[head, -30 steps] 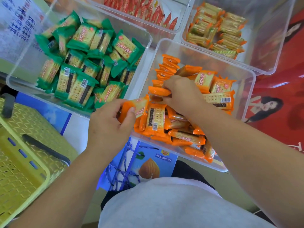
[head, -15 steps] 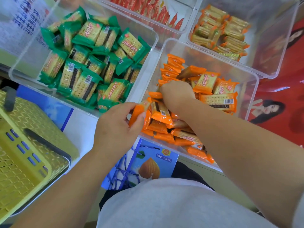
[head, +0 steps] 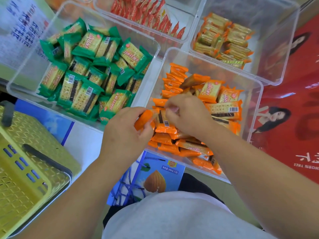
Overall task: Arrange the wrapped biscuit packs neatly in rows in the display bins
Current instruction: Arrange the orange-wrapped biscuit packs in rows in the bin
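Note:
Orange-wrapped biscuit packs (head: pixel 209 91) fill a clear plastic bin (head: pixel 257 107) at centre right; a short row of them stands on edge along its left wall, the others lie loose. My left hand (head: pixel 126 133) grips one orange pack (head: pixel 145 116) at the bin's near left corner. My right hand (head: pixel 186 114) is over the pile just to the right, its fingers curled on the packs beside that one. A second clear bin (head: pixel 27 66) to the left holds a loose heap of green-wrapped packs (head: pixel 89 73).
Two more clear bins stand behind: one with red packs (head: pixel 146 12), one with yellow-orange packs (head: pixel 224 38). A yellow plastic basket (head: pixel 22 169) sits at lower left. A blue almond-drink carton (head: pixel 151 178) lies under the bin's near edge. A red poster (head: pixel 290 126) covers the right side.
My left hand has brought its orange pack rightward to the row at the bin's left wall. My right hand has drawn back toward the near side of the pile, close to the left hand.

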The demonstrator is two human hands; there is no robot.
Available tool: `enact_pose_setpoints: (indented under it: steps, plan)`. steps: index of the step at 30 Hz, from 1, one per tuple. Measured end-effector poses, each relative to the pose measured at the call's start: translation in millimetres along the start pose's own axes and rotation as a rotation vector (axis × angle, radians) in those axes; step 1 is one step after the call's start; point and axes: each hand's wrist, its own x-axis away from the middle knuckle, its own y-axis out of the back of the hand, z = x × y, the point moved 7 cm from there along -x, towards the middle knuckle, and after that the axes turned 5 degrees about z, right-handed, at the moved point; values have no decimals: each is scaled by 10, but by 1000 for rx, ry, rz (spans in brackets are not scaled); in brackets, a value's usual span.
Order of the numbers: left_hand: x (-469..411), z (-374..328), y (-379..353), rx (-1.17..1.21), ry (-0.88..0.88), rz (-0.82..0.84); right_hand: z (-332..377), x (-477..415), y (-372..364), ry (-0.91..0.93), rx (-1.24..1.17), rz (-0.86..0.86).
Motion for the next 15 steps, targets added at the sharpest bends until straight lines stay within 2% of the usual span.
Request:
enact_pose_setpoints:
  steps: [2,4,5,7,9,15]
  plan:
    - [-49,-33,29,-2,-9,-13,35,62,-146,57,-46,174]
    - [-94,-66,61,-3,-24,-30,33,122,-325,111,153,359]
    - [-112,-87,68,-6,-31,-32,2,139,-380,119,268,395]
    - [-142,-125,75,5,-44,-31,-32,118,-398,117,368,359]
    - [-164,-140,85,51,-42,-37,-35,71,-352,123,350,269]
    - [-154,-130,116,233,0,-105,-158,159,121,-7,-19,97]
